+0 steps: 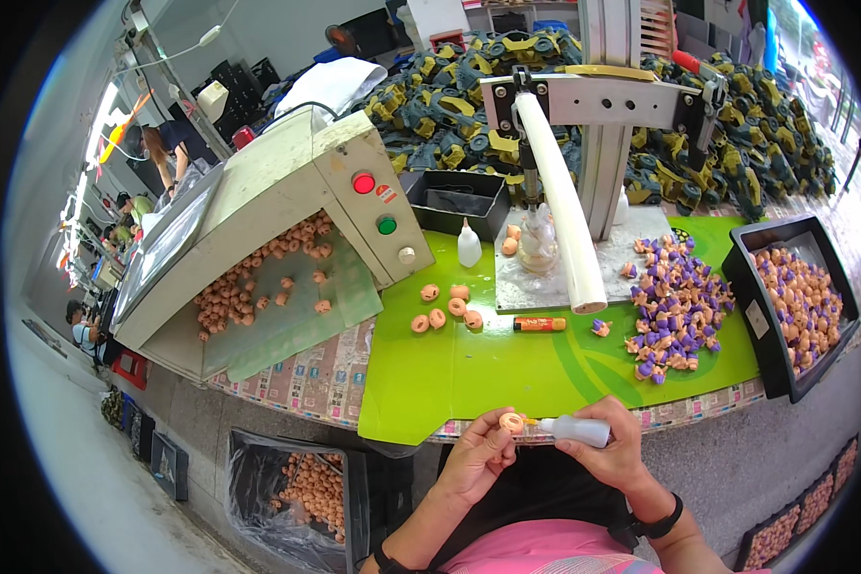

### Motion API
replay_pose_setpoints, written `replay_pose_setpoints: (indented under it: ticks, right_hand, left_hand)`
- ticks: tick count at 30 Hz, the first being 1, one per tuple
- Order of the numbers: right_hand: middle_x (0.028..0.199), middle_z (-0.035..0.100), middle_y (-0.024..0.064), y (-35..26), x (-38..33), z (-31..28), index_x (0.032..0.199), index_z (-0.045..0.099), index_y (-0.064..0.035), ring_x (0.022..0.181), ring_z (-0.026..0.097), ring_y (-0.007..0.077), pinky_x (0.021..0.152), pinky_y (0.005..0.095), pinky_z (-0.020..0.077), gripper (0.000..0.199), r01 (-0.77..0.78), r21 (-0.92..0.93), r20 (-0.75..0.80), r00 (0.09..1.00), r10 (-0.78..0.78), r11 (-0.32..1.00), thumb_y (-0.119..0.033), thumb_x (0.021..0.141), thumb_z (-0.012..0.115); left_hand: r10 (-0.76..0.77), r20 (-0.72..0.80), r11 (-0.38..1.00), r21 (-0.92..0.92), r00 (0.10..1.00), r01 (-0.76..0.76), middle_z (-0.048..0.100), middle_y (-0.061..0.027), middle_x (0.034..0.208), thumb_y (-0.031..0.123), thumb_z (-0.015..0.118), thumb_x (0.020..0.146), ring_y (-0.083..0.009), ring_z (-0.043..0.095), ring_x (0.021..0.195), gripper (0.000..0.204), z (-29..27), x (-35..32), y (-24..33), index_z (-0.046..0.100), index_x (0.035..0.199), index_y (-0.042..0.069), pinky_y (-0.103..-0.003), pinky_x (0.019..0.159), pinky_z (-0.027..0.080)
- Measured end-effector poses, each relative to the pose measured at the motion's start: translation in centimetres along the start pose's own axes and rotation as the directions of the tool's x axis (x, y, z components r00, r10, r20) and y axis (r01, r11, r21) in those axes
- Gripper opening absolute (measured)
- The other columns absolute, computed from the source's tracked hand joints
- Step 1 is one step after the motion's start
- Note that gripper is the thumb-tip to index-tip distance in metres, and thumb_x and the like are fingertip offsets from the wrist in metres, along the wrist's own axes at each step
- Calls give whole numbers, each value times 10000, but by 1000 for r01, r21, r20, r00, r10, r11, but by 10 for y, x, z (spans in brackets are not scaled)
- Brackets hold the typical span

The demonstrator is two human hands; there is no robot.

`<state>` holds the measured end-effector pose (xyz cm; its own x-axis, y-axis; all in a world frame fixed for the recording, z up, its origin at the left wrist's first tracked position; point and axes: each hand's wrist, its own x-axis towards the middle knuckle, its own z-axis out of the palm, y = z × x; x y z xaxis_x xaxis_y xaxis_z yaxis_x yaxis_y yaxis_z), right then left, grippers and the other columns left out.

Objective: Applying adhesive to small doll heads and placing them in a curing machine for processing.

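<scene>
My left hand (475,457) raised below the green surface (469,373) edge, fingers pinching a small orange ring-shaped plastic piece (512,422), right hand (614,450) closed round a white squeeze bottle (578,430), nozzle touching the ring, I find its tip hard to make out.

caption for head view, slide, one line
Left hand holds orange ring; right hand aims glue bottle at it.

Between the fingers (496,442) of the left hand, the small peach ring (513,422) looks smooth, matt plastic; the squeeze bottle (581,430) in the right-hand fingers is translucent, soft plastic. Beyond them, the green mat (488,368) shines glossy, and the press bracket (603,100) is brushed metal
</scene>
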<state>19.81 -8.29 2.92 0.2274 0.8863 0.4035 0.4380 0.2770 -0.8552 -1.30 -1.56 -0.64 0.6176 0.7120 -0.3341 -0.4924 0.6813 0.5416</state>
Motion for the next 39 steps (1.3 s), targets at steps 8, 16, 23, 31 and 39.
replay_pose_setpoints:
  ticks: [8,16,23,31,39]
  right_hand:
    - [806,643,93,-3,0,-4,931,646,-49,708,632,233,617,322,490,372,46,-37,-15,999,-47,998,-182,664,869]
    - [805,644,92,-2,-4,0,936,649,-54,705,631,230,615,316,489,374,33,17,-13,999,-33,999,-175,662,872]
    - [803,648,92,-3,-3,3,936,654,-55,704,631,228,616,318,489,370,23,26,-4,1000,-23,999,-170,661,872]
    - [812,655,94,1,-4,-1,926,651,-53,703,632,235,624,322,491,363,21,5,-21,1000,-21,1000,-171,662,870]
    - [820,665,87,-5,-6,-9,915,647,-51,704,629,234,623,325,491,343,29,-19,2,1000,-29,999,-145,662,858]
  left_hand:
    - [5,-12,1000,-11,1000,-5,640,-67,1124,100,643,904,-64,554,708,312,2,-1,0,582,1209,89,-219,646,458]
    - [21,13,1000,-1,1000,-21,625,-79,1147,95,651,894,-68,550,717,334,0,0,-1,576,1219,83,-217,644,455]
    - [28,17,1000,-1,999,-28,624,-85,1145,93,658,888,-65,540,708,345,0,-1,-1,573,1222,81,-212,639,450]
    - [20,11,1000,-15,1000,-20,621,-90,1155,83,661,882,-64,538,713,352,0,0,-1,571,1222,79,-217,644,453]
    - [15,-7,1000,-20,1000,-15,628,-70,1121,68,673,865,-76,499,681,342,1,-1,-1,604,1198,108,-223,621,408]
